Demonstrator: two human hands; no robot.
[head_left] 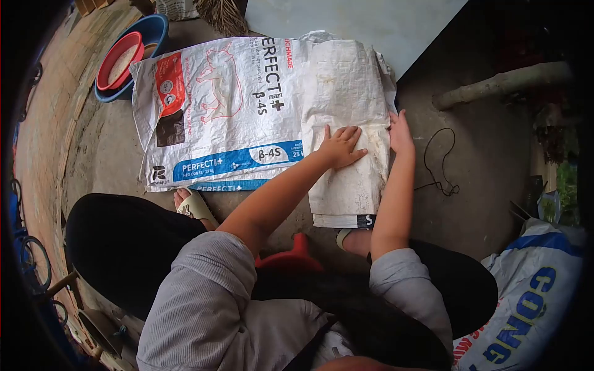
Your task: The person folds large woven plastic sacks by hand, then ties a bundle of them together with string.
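A large white woven sack (213,93) with red, blue and black print lies flat on the ground. Over its right part rests a folded plain white section (346,80), with smudges on its surface. My left hand (341,148) lies on this folded part, fingers spread, palm down. At the right edge of the fold is my right hand (400,133), its fingers extended upward along the sack's side. Neither hand is wrapped round anything.
A red basin (117,60) sits in a blue basin (151,34) at the upper left. A pale board (359,21) is at the top. Rightward are a wooden pole (501,86), a black cord (440,176) and another printed sack (526,303). A red stool (294,256) shows below.
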